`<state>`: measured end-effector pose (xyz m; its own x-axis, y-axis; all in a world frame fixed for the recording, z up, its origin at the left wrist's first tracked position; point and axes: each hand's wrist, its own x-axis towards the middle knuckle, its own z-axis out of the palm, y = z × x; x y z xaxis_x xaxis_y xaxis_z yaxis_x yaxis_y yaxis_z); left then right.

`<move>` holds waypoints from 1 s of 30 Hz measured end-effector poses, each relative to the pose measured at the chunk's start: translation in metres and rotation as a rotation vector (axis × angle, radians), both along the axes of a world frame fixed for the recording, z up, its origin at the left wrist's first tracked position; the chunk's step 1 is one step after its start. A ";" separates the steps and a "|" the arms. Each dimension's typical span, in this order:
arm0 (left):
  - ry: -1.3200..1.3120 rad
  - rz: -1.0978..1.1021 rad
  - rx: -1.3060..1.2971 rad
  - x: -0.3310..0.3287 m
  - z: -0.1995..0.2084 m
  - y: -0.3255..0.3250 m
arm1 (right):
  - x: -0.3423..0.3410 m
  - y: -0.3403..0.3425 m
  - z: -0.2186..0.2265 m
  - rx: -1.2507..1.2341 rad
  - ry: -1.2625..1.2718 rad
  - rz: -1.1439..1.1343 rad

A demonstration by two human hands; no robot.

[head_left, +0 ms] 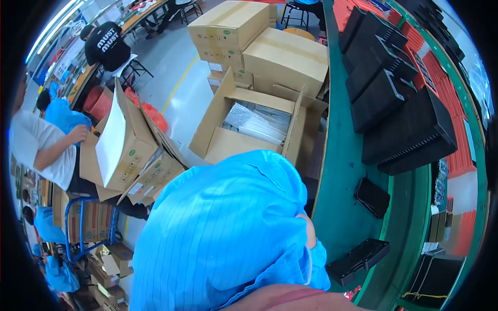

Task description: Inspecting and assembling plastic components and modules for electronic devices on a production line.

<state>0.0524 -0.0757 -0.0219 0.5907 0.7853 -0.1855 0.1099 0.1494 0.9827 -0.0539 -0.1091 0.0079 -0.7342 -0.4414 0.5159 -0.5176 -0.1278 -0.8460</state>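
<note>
Blue striped work-garment fabric (223, 223) fills the lower middle, very near the camera, and hides what lies below it. At its right edge a narrow strip of bare skin (309, 231) shows beside more blue cloth. It may be part of my right hand, but its fingers are hidden. My left hand does not show. Just beyond the fabric stands an open cardboard box (233, 145) with its flaps up, holding bubble-wrapped flat items (254, 122). To the right, a black case-like part (358, 260) and a smaller black piece (372, 198) lie on the green-topped bench (340, 207).
Closed cartons (285, 57) are stacked behind the open box. Large black ribbed parts (410, 132) stand along the bench. At left, a co-worker in a white shirt (44, 147) has a hand on an open carton (132, 150). A blue trolley (78, 228) carries boxes nearby.
</note>
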 end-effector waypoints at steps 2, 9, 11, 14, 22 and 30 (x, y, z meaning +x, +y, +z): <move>0.013 0.055 0.020 -0.003 0.006 -0.002 | -0.002 0.004 0.004 0.002 0.009 0.084; 0.039 0.069 0.057 -0.006 0.027 -0.031 | -0.010 0.015 0.017 -0.025 0.027 0.195; 0.036 -0.034 0.052 0.001 0.033 -0.046 | -0.001 0.024 0.017 -0.050 0.030 0.119; 0.002 -0.297 0.034 0.039 0.048 -0.076 | 0.028 0.027 0.010 -0.046 -0.037 0.015; -0.249 -1.483 0.078 0.060 0.093 -0.201 | 0.044 0.045 0.026 0.114 -0.482 -0.385; -0.238 -1.650 0.209 0.049 0.109 -0.164 | 0.091 0.057 0.024 0.119 -0.385 -0.630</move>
<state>0.1018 -0.2398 0.0873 0.7482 -0.6621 0.0429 -0.1386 -0.0928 0.9860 0.0374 -0.0525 0.0322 -0.9855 0.0859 0.1462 -0.1269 0.1986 -0.9718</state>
